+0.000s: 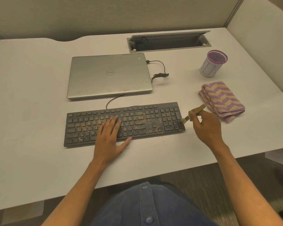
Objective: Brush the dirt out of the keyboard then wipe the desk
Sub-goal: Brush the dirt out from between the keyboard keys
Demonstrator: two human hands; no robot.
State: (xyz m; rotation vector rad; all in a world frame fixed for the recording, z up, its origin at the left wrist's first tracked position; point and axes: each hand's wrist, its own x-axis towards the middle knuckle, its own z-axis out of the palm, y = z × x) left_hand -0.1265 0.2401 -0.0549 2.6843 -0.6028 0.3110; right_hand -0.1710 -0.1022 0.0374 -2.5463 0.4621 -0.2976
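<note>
A black keyboard (137,123) lies on the white desk (31,95), its middle keys speckled with yellowish dirt. My left hand (110,139) rests flat on the keys left of centre, fingers straight. My right hand (206,126) grips a small wooden-handled brush (195,111) beside the keyboard's right end. The brush's bristles touch the keys at the lower right corner of the number pad. A folded purple and tan zigzag cloth (222,100) lies on the desk to the right of the keyboard.
A shut silver laptop (109,75) sits behind the keyboard, with a black cable (160,70) coiled at its right. A purple mesh cup (213,63) stands at the back right. An open cable tray (168,42) is set into the desk's rear. A few crumbs lie before the keyboard.
</note>
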